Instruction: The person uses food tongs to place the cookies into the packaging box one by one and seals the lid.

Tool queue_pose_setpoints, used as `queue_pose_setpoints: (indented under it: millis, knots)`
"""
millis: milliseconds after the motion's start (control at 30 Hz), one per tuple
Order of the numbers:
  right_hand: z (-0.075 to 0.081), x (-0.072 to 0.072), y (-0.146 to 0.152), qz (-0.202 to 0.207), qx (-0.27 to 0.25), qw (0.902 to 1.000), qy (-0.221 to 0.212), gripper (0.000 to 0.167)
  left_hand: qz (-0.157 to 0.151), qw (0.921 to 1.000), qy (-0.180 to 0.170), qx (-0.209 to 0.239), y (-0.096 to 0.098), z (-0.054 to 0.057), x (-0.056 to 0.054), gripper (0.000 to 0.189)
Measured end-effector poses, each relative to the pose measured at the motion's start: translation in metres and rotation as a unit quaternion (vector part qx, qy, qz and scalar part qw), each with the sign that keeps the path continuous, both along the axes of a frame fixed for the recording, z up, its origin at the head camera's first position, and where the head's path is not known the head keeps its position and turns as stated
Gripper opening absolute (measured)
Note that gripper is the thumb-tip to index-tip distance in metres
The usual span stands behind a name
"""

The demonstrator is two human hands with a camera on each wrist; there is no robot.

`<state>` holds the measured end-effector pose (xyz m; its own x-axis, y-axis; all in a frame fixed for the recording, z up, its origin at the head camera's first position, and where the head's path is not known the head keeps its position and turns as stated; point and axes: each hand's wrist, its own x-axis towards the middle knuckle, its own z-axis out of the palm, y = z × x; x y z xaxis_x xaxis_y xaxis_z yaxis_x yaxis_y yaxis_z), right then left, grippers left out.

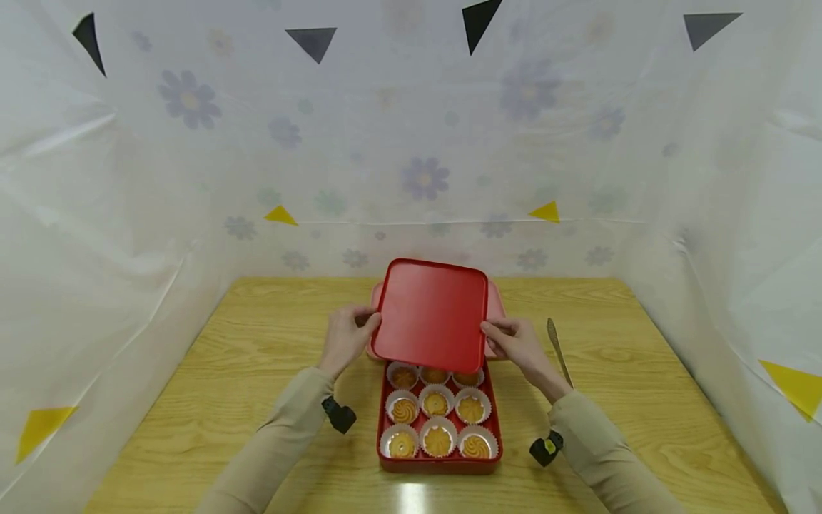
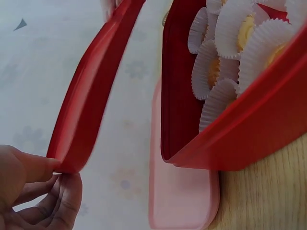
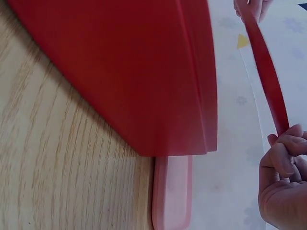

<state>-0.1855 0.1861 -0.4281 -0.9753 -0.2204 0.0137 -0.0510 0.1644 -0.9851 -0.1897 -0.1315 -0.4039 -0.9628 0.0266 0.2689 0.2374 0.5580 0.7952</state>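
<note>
A red square lid (image 1: pixel 432 314) is held up between both hands, tilted over the far end of a red box (image 1: pixel 440 465). My left hand (image 1: pixel 347 334) pinches the lid's left edge between thumb and fingers, also plain in the left wrist view. On the opposite edge, my right hand (image 1: pixel 519 347) pinches the lid the same way. Inside the box sit rows of cookies (image 1: pixel 438 441) in white paper cups (image 1: pixel 472 405). The lid overlaps the farthest row in the head view. In the left wrist view a gap separates lid (image 2: pixel 88 91) and box.
A pink tray (image 1: pixel 496 303) lies behind the box, partly hidden by the lid. To the right of the right hand, a slim metal utensil (image 1: pixel 559 350) with a patterned handle lies on the wooden table (image 1: pixel 270 371). Translucent flowered curtains (image 1: pixel 424 128) surround the table's back and sides.
</note>
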Motion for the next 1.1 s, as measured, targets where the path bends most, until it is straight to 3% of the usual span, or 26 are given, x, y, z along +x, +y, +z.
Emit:
queue_pose_setpoints:
  millis: [333, 633, 800, 1000, 1100]
  knots:
    - [0.001, 0.002, 0.005, -0.015, -0.014, 0.9994, 0.029, 0.031, -0.06, 0.9981, -0.009, 0.007, -0.004, 0.0, 0.001, 0.027]
    - [0.003, 0.003, 0.008, -0.004, -0.034, 0.9975, 0.061, 0.031, -0.067, 0.9974, -0.023, 0.014, -0.006, 0.002, 0.002, 0.025]
    - [0.002, 0.004, 0.011, 0.003, -0.045, 0.9975, 0.055, 0.036, -0.078, 0.9966, -0.013, 0.023, -0.006, 0.001, 0.003, 0.024]
    - [0.003, 0.004, 0.015, 0.02, -0.054, 0.9971, 0.049, 0.04, -0.115, 0.9917, -0.014, 0.054, -0.008, 0.0, 0.002, 0.026]
    - [0.004, 0.005, 0.018, 0.029, -0.047, 0.997, 0.054, 0.038, -0.151, 0.9863, -0.021, 0.063, -0.012, -0.001, 0.0, 0.028]
